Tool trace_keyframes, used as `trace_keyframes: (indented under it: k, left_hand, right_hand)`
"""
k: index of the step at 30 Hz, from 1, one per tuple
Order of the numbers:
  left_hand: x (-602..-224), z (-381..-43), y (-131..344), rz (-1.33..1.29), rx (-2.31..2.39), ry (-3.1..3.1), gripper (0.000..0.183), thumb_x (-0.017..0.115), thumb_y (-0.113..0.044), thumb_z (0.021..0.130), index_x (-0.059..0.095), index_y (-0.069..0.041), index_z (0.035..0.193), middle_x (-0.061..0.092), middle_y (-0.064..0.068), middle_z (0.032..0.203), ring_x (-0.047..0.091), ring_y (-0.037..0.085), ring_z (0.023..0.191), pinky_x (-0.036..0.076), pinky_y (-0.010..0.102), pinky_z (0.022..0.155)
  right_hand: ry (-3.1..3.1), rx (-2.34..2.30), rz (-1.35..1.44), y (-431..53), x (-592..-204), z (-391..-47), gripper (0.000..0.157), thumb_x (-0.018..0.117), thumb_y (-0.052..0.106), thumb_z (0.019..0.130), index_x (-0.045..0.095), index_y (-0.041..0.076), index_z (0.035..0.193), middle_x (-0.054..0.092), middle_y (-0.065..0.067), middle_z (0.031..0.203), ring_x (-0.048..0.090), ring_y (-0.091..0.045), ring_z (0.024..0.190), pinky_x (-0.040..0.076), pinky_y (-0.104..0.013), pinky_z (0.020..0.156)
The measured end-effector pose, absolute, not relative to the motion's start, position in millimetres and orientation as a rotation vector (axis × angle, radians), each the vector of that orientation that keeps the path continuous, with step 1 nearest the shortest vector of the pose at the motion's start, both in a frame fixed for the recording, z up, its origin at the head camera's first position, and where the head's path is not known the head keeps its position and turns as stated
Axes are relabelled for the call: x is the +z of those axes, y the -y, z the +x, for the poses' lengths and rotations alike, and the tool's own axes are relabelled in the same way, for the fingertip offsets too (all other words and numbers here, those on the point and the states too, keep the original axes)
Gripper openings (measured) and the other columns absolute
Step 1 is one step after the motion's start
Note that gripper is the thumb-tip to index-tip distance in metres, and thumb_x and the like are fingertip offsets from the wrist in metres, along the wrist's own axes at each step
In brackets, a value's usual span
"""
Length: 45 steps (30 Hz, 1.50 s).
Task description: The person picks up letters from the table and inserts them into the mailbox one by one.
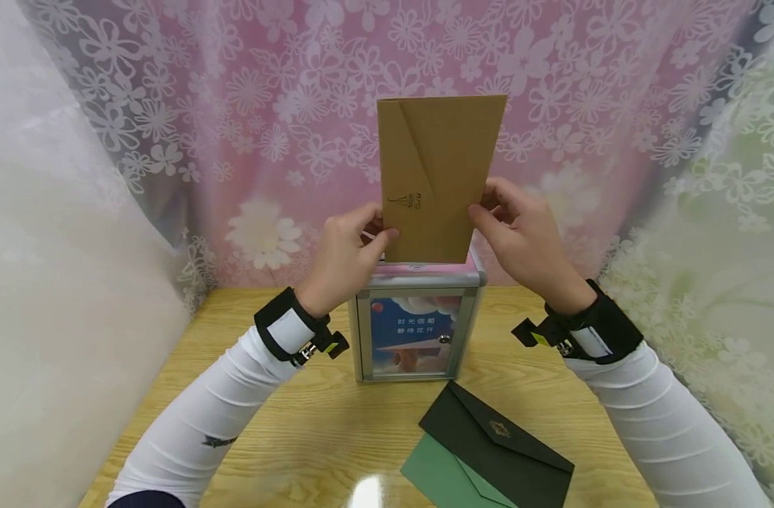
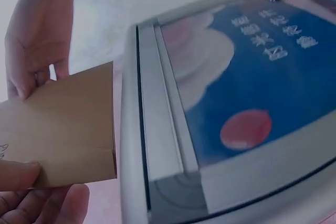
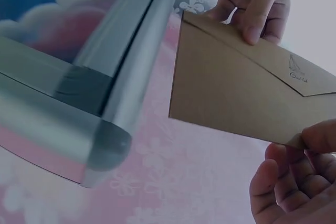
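- Nearest, the green envelope (image 1: 446, 469) lies partly under the dark envelope (image 1: 501, 455) on the table (image 1: 285, 430); these 2 are best left flat, away from the hands' work.
- The left hand (image 1: 345, 254) grasps the brown envelope (image 1: 444, 176) near its lower left corner, thumb in front, fingers behind.
- The right hand (image 1: 526, 236) pinches the opposite edge, somewhat higher up. Matching the 2 grips in height would probably make the lower edge easier to control.
- The brown envelope stands upright between them, lower edge just above the top of the box (image 1: 417, 339); the right wrist view shows a gap. The step looks like lining up edge and top.
- For that, a light, even pinch from both thumbs should guard against creasing; pulling the sides apart or squeezing inward could bow the paper.
- The envelope hides part of the box top in the head view, so judging alignment from the side seems wise.
- Farthest, a flowered curtain (image 1: 336, 85) hangs behind.
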<state>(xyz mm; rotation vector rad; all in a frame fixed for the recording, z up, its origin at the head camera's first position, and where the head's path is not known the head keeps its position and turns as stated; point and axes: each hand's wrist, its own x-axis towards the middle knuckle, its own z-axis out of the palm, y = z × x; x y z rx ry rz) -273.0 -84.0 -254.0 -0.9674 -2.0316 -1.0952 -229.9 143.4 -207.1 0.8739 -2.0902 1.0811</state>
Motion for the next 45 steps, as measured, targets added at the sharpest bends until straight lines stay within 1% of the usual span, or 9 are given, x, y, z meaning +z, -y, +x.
trace_keyframes:
  k: [6,15,23,27,30,34,39,41,45]
  left_hand:
    - [-256,-283,86,-0.911,-1.091,2.115,0.006,0.064,-0.006,0.090,0.065,-0.006,0.096,0.067,0.003,0.079,0.057,0.004,0.067,0.054,0.027,0.060]
    - [-265,-289,87,-0.851,-1.080,2.213,0.005,0.063,-0.007,0.090,0.065,-0.008,0.095,0.066,0.001,0.078,0.056,0.003,0.067,0.053,0.027,0.063]
    - [-272,-287,89,-0.819,-1.086,2.313,0.011,0.063,-0.011,0.090,0.064,-0.010,0.100,0.064,-0.003,0.078,0.057,0.006,0.066,0.051,0.029,0.060]
    - [-268,-289,90,-0.848,-1.132,2.202,0.019,0.062,-0.010,0.090,0.060,-0.007,0.109,0.064,0.001,0.083,0.057,0.007,0.072,0.052,0.029,0.064]
    - [-261,-291,90,-0.873,-1.162,2.030,0.035,0.060,-0.007,0.090,0.049,-0.004,0.124,0.061,0.005,0.090,0.056,0.010,0.076,0.053,0.032,0.065]
    - [-251,-293,90,-0.900,-1.146,1.842,0.049,0.057,-0.003,0.091,0.037,-0.007,0.135,0.057,0.010,0.094,0.054,0.013,0.075,0.053,0.036,0.063]
    - [-251,-294,91,-0.903,-1.031,1.826,0.043,0.056,-0.001,0.092,0.045,-0.010,0.132,0.058,0.009,0.090,0.053,0.012,0.075,0.052,0.033,0.060]
    - [-254,-295,92,-0.894,-1.009,1.845,0.040,0.056,0.000,0.092,0.048,-0.009,0.129,0.058,0.008,0.088,0.053,0.012,0.074,0.052,0.032,0.059]
    - [-260,-295,94,-0.880,-0.986,1.892,0.036,0.056,0.000,0.091,0.050,-0.007,0.126,0.058,0.008,0.085,0.053,0.012,0.072,0.052,0.032,0.058]
  right_hand:
    - [2.068,1.072,0.870,-138,-211,-243,0.018,0.055,-0.012,0.088,0.062,-0.011,0.104,0.063,-0.024,0.087,0.053,-0.019,0.076,0.042,-0.022,0.062]
    - [2.118,1.097,0.853,-140,-225,-259,0.019,0.055,-0.010,0.089,0.062,-0.008,0.107,0.063,-0.022,0.089,0.053,-0.020,0.077,0.042,-0.031,0.063]
    - [2.193,1.136,0.829,-141,-235,-263,0.015,0.055,-0.007,0.091,0.062,-0.006,0.104,0.062,-0.021,0.086,0.053,-0.020,0.077,0.042,-0.035,0.065]
    - [2.220,1.164,0.828,-146,-251,-275,0.013,0.056,-0.002,0.092,0.063,-0.002,0.102,0.063,-0.015,0.084,0.055,-0.020,0.074,0.044,-0.034,0.063]
    - [2.243,1.133,0.828,-149,-264,-286,0.012,0.058,0.002,0.092,0.065,0.002,0.102,0.063,-0.010,0.083,0.055,-0.017,0.075,0.044,-0.035,0.063]
    - [2.274,1.061,0.825,-151,-276,-292,0.010,0.060,0.007,0.091,0.066,0.007,0.099,0.062,-0.005,0.083,0.052,-0.014,0.076,0.042,-0.037,0.062]
    - [2.325,1.025,0.817,-151,-285,-293,0.003,0.060,0.011,0.092,0.062,0.010,0.092,0.057,-0.003,0.077,0.048,-0.017,0.064,0.037,-0.034,0.051]
    - [2.335,1.040,0.816,-151,-286,-292,0.006,0.059,0.012,0.093,0.063,0.009,0.095,0.057,-0.004,0.078,0.047,-0.019,0.063,0.036,-0.033,0.051]
    - [2.283,1.117,0.841,-146,-276,-286,0.020,0.056,0.006,0.093,0.061,0.004,0.113,0.061,-0.011,0.086,0.050,-0.020,0.072,0.038,-0.034,0.060]
